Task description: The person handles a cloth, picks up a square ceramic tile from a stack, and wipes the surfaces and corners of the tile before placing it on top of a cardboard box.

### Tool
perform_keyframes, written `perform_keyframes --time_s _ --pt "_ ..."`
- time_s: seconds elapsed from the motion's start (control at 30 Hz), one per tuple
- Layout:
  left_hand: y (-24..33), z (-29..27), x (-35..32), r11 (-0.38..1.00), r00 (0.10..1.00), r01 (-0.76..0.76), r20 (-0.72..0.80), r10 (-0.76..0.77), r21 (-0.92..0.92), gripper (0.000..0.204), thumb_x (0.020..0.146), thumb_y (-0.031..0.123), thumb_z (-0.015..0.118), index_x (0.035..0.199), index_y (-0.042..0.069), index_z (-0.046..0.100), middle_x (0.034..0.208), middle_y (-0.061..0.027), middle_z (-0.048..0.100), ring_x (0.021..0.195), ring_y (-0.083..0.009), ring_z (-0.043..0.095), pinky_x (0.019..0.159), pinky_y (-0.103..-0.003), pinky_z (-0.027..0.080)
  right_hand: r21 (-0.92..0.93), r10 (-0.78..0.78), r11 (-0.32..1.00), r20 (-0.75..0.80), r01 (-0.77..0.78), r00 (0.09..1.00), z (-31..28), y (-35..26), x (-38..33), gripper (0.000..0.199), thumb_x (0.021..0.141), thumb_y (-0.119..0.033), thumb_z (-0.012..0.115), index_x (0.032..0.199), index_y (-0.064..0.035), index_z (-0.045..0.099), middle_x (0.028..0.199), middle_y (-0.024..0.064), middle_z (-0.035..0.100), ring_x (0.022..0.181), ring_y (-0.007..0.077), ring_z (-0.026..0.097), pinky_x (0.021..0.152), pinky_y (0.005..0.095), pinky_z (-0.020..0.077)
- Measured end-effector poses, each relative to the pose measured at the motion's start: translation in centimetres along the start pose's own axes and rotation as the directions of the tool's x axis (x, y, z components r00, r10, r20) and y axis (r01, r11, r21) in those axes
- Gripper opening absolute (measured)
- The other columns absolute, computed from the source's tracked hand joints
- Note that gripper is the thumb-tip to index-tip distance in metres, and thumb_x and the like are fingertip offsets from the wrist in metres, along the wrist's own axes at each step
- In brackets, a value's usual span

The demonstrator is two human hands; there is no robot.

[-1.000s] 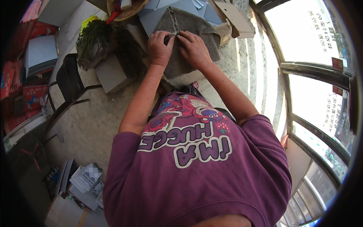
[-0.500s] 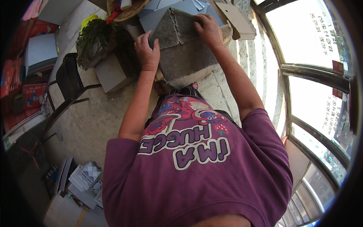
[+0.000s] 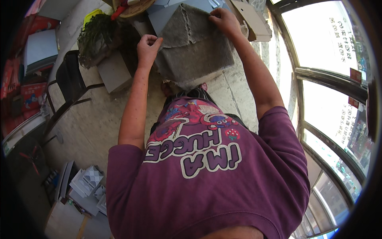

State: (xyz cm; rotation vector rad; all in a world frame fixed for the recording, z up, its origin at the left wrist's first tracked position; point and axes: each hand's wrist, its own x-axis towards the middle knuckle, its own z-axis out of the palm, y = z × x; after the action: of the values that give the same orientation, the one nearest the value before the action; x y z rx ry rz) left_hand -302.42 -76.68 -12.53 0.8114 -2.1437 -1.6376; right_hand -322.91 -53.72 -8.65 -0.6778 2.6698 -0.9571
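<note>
A grey felt-like cloth (image 3: 193, 46) hangs spread in the upper middle of the frame, held up by 2 hands at its top edge; its surface shows a faint seam running across and another running down, and its lower edge sags toward the purple shirt (image 3: 207, 175). The left hand (image 3: 148, 44) sits at the cloth's upper left corner, fingers curled tight into a fist that pinches the fabric edge; the right hand (image 3: 223, 19) grips the upper right corner, fingers folded over the edge near the top of the frame; both arms reach up from the lower middle, well apart from each other.

Behind the cloth, at the top centre, lie pale blue-grey flat sheets (image 3: 167, 10); just right of the right hand a brown cardboard piece (image 3: 250, 18) rests tilted. To the upper left a dark green leafy bundle (image 3: 95, 34) sits beside a grey box (image 3: 114, 71); left of that stands a black metal chair (image 3: 69, 85) on the concrete floor (image 3: 91, 123). At the lower left lie white folded cartons (image 3: 89, 181). Along the right side curved window frames (image 3: 318, 79) let in bright daylight.
</note>
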Motion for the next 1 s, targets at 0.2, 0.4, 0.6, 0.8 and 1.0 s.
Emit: perform_keyframes --time_s 0.2,0.4,0.6,0.8,1.0 --pt "1.2 0.1 2.0 1.000 0.995 -0.026 -0.091 0.027 0.012 0.023 0.081 0.018 0.076 0.088 0.002 0.061 0.074 -0.0013 0.062 0.066 -0.0073 0.055 0.061 -0.024 0.046 -0.025 -0.073 0.997 -0.178 0.070 0.981 0.4 -0.4 2.3 0.024 0.081 -0.031 0.067 0.098 -0.0142 0.070 0.101 0.0083 0.067 0.095 0.0271 0.064 0.080 0.0390 0.0492" --pt "-0.1 -0.2 1.7 0.998 0.996 0.032 -0.075 -0.037 -0.056 0.032 0.082 0.020 0.075 0.101 0.000 0.060 0.081 -0.0022 0.064 0.070 -0.0083 0.056 0.064 -0.023 0.046 0.001 -0.162 0.985 -0.299 0.170 0.940 1.3 0.2 2.3 0.027 0.080 -0.026 0.069 0.104 -0.0141 0.068 0.104 0.0078 0.064 0.098 0.0286 0.061 0.083 0.0394 0.0486" --pt "-0.9 -1.8 -3.1 0.961 0.960 0.265 0.111 -0.255 -0.078 0.026 0.086 0.016 0.071 0.101 0.000 0.060 0.082 -0.0002 0.065 0.069 -0.0044 0.056 0.056 -0.022 0.043 0.066 -0.301 0.943 -0.251 0.326 0.920 1.0 -2.2 -6.5 0.022 0.080 -0.013 0.067 0.102 -0.0124 0.066 0.099 0.0081 0.062 0.096 0.0300 0.059 0.082 0.0383 0.0485" --pt "-2.4 -2.4 -4.6 0.918 0.936 0.324 0.217 -0.276 -0.231 0.020 0.087 0.017 0.069 0.099 0.004 0.060 0.085 -0.0004 0.065 0.070 -0.0056 0.059 0.056 -0.023 0.046 0.042 -0.513 0.857 -0.007 0.513 0.858 4.9 -6.0 -15.0 0.033 0.072 -0.018 0.073 0.103 -0.0126 0.061 0.100 0.0060 0.058 0.095 0.0273 0.056 0.082 0.0376 0.0461" --pt "0.3 -3.1 -4.8 0.785 0.860 0.504 0.289 -0.420 -0.361 0.021 0.088 0.019 0.066 0.105 0.007 0.059 0.090 -0.0015 0.064 0.075 -0.0126 0.063 0.062 -0.031 0.053 -0.030 -0.551 0.833 0.036 0.552 0.834 7.9 -8.9 -17.5 0.048 0.067 -0.030 0.076 0.107 -0.0124 0.058 0.103 0.0063 0.056 0.100 0.0249 0.054 0.084 0.0370 0.0431"
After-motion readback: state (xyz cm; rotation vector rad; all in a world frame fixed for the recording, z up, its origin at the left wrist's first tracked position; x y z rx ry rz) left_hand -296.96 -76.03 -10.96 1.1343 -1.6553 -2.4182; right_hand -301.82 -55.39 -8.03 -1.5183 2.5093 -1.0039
